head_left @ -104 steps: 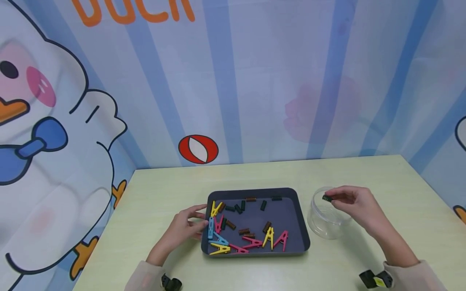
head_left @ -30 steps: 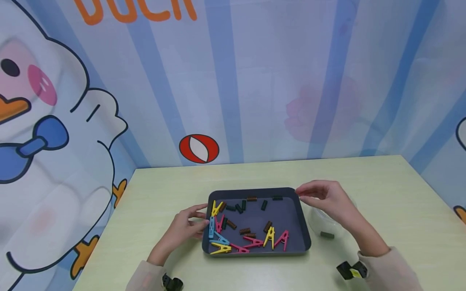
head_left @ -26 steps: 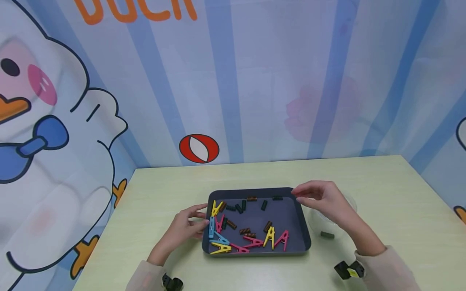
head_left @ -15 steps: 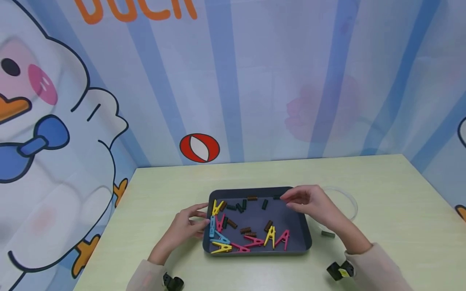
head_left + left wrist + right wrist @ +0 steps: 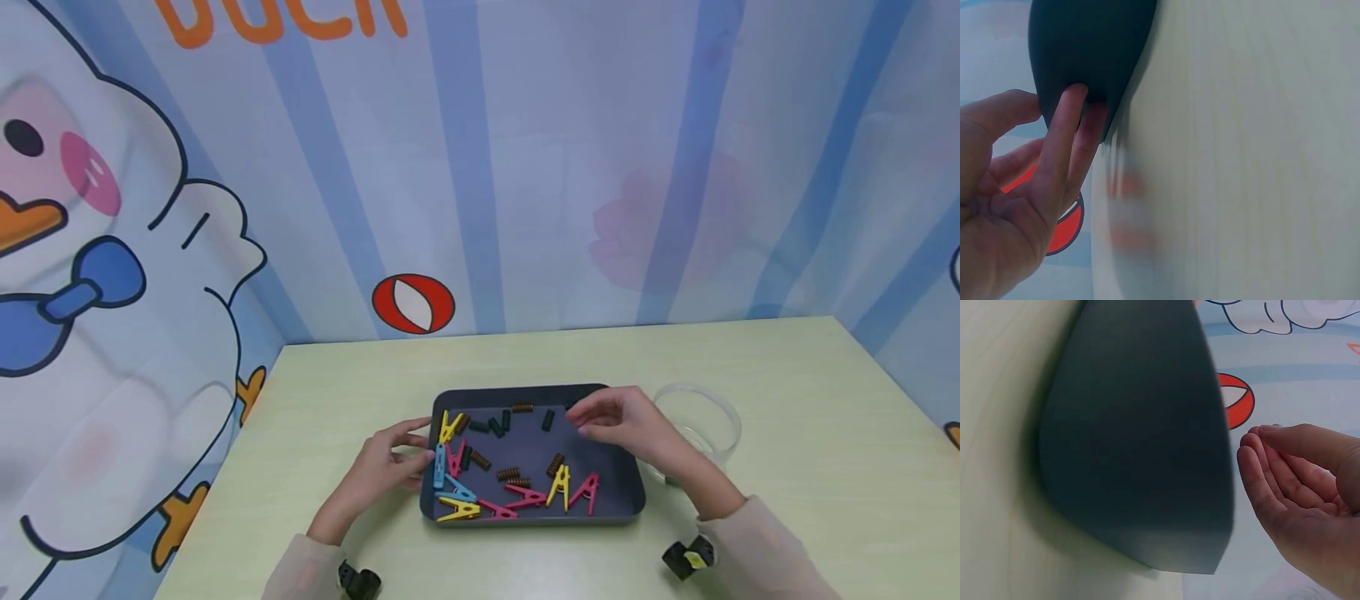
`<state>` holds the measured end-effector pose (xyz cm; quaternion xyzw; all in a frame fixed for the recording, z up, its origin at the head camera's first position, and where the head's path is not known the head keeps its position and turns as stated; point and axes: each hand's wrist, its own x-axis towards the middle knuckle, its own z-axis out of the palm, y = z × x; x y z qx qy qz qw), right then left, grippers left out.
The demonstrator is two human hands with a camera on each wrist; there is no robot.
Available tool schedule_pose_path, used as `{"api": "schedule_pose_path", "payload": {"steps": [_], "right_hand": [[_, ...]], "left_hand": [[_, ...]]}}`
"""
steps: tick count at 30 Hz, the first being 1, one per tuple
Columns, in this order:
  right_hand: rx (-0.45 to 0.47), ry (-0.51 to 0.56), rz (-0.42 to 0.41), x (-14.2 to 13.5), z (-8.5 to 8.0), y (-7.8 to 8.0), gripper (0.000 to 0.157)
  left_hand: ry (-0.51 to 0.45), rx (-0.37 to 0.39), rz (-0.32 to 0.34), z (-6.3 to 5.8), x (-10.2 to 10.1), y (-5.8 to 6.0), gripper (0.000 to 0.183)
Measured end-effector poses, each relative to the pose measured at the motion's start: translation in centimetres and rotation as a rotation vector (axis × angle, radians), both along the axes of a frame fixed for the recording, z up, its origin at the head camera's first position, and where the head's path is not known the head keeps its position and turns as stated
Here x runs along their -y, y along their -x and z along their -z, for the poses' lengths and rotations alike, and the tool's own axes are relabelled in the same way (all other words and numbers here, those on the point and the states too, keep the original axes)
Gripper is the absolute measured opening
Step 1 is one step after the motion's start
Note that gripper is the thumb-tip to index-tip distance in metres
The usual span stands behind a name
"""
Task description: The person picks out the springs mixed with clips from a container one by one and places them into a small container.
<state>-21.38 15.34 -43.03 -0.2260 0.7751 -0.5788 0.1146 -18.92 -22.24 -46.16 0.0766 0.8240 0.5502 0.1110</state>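
Observation:
A dark grey tray (image 5: 600, 479) holds dark green springs (image 5: 548, 420), brown springs (image 5: 555, 464) and clothespins (image 5: 558, 486) in yellow, pink and blue. My left hand (image 5: 386, 462) grips the tray's left side, thumb near the rim; in the left wrist view its fingers (image 5: 1063, 134) lie against the outer wall. Over the tray's back right corner hovers my right hand (image 5: 626, 421), fingers loosely bent, with nothing visible between thumb and fingertips in the right wrist view. A dark green spring near those fingertips is almost wholly hidden.
Right of the tray stands a clear round jar (image 5: 731, 412), partly behind my right forearm, which hides most of what lies in it. Behind the table (image 5: 810, 433) hangs a blue striped backdrop (image 5: 555, 208).
A dark green spring my right hand held over the jar now lies in the jar. That hand has moved left and over the tray's back right. My left hand stays at the tray.

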Motion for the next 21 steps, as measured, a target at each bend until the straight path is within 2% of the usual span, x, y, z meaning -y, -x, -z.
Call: {"api": "schedule_pose_path", "payload": {"steps": [6,11,21], "right_hand": [[-0.003,0.006,-0.032,0.4,0.3,0.2,0.022],[0.041,0.026,-0.055,0.7,0.8,0.4,0.023],[0.063,0.002,-0.115,0.9,2.1,1.4,0.022]], "left_hand": [[-0.007,0.001,0.005,-0.1,-0.1,0.1,0.057],[-0.01,-0.002,0.003,-0.1,-0.1,0.0,0.056],[-0.006,0.005,-0.005,0.1,-0.1,0.0,0.056]]}}
